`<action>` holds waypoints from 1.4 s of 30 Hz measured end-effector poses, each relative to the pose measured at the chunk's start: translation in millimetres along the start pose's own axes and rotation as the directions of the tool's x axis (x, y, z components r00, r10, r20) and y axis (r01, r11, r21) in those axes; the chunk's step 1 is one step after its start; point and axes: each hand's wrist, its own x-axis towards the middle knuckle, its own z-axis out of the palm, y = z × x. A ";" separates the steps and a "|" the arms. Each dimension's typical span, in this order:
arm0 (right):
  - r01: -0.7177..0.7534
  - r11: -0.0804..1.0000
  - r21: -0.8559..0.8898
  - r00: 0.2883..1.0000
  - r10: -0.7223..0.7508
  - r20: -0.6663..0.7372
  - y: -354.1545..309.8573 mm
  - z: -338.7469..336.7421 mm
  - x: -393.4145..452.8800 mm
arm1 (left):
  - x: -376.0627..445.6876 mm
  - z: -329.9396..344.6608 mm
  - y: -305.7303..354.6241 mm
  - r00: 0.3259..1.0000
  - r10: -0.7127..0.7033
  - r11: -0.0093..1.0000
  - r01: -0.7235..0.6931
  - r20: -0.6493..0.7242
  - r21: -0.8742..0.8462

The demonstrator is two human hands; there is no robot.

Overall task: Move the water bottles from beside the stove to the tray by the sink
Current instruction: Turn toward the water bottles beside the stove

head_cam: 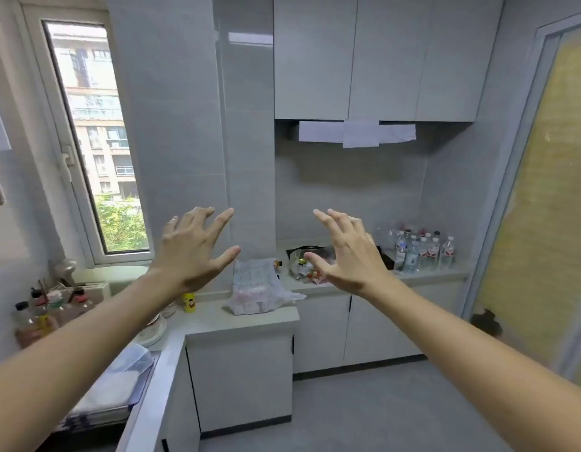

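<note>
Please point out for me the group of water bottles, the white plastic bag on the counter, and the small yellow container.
water bottles (422, 252), head view, on the labelled bodies in the middle of the group.
white plastic bag (255, 285), head view, on its front side.
yellow container (189, 302), head view, on its body.

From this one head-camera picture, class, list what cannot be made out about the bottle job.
- Clear plastic water bottles: head view, too small and crowded to count.
- Black stove top: largely hidden by the open right hand.
- Tray and sink: bottom-left, behind the left forearm; neither clearly identifiable.
- Open left hand: empty.
</note>
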 end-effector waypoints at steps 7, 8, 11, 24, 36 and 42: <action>-0.061 0.993 -0.101 0.995 0.069 0.078 77.6 21.4 -4.7 | 45.5 75.6 63.8 0.986 0.167 0.985 -0.166 0.020 -0.034; -0.083 0.992 -0.090 0.993 0.090 0.071 95.3 23.3 -2.7 | 57.6 86.1 77.7 0.980 0.195 0.980 -0.194 0.026 -0.046; -0.135 0.986 -0.098 0.987 0.143 0.075 153.4 36.6 0.9 | 96.9 117.0 124.4 0.974 0.226 0.972 -0.224 0.032 -0.065; -0.282 0.956 -0.083 0.951 0.290 0.105 415.4 34.6 21.7 | 258.8 234.7 338.9 0.960 0.277 0.936 -0.259 0.042 -0.237; -0.508 0.861 -0.027 0.854 0.507 0.118 600.2 90.9 11.8 | 373.0 377.2 513.8 0.911 0.393 0.863 -0.319 0.125 -0.391; -0.588 0.807 -0.054 0.796 0.590 0.134 734.8 118.3 43.1 | 461.2 477.1 583.2 0.908 0.393 0.832 -0.285 0.143 -0.475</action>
